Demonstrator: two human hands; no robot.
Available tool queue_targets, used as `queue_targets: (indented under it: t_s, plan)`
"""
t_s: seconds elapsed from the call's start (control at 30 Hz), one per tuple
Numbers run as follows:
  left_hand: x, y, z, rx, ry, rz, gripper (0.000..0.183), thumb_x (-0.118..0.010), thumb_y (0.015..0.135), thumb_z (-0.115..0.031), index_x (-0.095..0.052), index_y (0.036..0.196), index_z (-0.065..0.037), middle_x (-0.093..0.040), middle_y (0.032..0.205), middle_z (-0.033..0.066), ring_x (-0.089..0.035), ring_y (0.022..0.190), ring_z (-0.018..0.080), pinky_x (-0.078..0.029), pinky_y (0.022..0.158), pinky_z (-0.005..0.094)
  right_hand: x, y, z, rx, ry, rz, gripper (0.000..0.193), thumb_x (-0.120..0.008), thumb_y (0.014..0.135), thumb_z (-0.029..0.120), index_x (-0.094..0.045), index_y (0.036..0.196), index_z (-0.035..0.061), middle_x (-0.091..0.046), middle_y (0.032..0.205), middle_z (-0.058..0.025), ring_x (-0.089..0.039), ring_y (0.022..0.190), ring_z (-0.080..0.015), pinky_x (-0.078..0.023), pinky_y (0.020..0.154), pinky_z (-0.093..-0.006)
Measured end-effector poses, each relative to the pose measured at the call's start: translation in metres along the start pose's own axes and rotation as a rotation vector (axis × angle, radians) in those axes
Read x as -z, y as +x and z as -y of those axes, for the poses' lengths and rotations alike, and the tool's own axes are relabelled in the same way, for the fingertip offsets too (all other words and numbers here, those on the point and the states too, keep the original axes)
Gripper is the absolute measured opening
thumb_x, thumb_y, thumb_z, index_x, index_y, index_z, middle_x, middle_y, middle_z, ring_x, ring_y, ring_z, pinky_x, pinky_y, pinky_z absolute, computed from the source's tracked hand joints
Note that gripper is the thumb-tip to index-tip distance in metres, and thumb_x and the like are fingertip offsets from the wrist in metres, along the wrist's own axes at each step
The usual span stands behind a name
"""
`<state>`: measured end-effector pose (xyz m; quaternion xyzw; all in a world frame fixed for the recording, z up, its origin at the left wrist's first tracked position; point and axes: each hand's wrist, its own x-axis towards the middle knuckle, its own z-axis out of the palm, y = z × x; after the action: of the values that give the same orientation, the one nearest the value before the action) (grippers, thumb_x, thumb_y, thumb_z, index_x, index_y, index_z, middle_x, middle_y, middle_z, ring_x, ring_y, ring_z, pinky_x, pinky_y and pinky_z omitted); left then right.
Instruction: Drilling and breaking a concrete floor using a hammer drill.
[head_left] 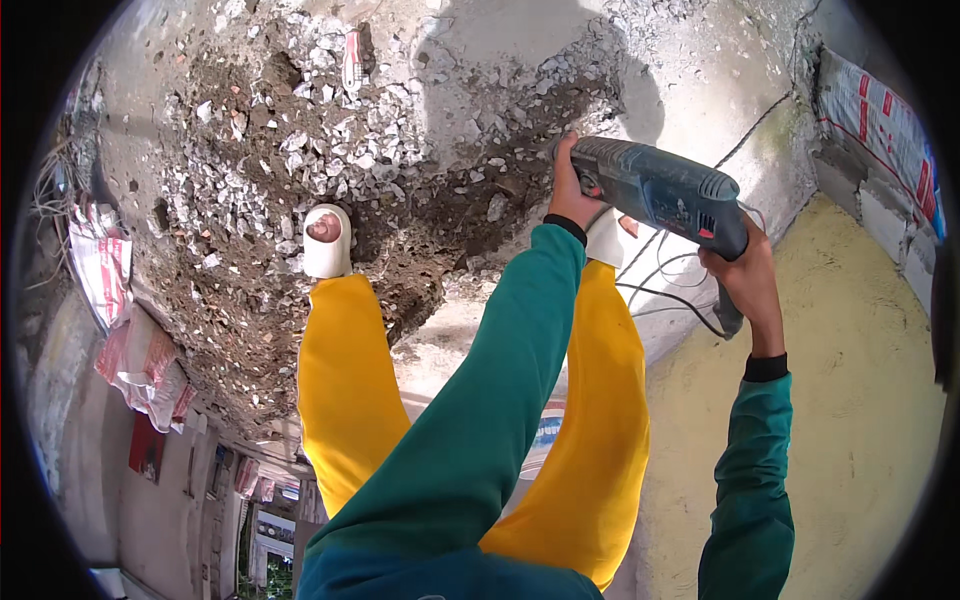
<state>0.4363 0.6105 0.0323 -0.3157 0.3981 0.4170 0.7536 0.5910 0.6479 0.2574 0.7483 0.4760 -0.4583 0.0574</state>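
A dark blue-grey demolition hammer [665, 190] lies across my two hands, its body sloping down toward the right. My left hand [572, 192] is closed round the front part of the tool, thumb along its end. At the rear, my right hand [748, 285] grips the back handle. Any bit at the front end is not visible. A black cable [690, 312] hangs in loops below the handle. Beyond the tool's front lies broken concrete rubble [350, 150] over dark soil.
My feet, in pale shoes [327, 258], stand on either side of a dug strip. Grey concrete floor [480, 115] borders the rubble. A yellowish wall [800, 420] rises at the right, with printed sacks [885, 120] beyond. Crumpled sacks [145, 370] lie at the left.
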Motion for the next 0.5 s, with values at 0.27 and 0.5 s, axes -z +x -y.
queue_targets:
  t_s: [0.27, 0.5]
  plan:
    - [-0.007, 0.075, -0.028, -0.085, -0.282, 0.071, 0.039, -0.062, 0.08, -0.049, -0.062, 0.094, -0.013, -0.067, 0.088, 0.0058, -0.065, 0.077, 0.0259, -0.055, 0.073, 0.0428, 0.021, 0.118, 0.023, 0.059, -0.144, 0.178, 0.023, -0.076, 0.072, 0.019, -0.065, 0.078, -0.0006, -0.059, 0.06, -0.0049, -0.056, 0.049, -0.012, -0.045, 0.049, -0.027]
    - [-0.001, 0.099, -0.054, -0.073, -0.374, 0.076, 0.046, -0.065, 0.078, -0.047, -0.057, 0.113, -0.017, -0.062, 0.11, 0.0072, -0.059, 0.102, 0.0267, -0.048, 0.091, 0.0488, 0.013, 0.197, 0.058, 0.094, -0.232, 0.352, 0.017, -0.07, 0.073, 0.012, -0.061, 0.078, -0.0009, -0.057, 0.06, -0.0049, -0.053, 0.046, -0.0122, -0.044, 0.044, -0.0271]
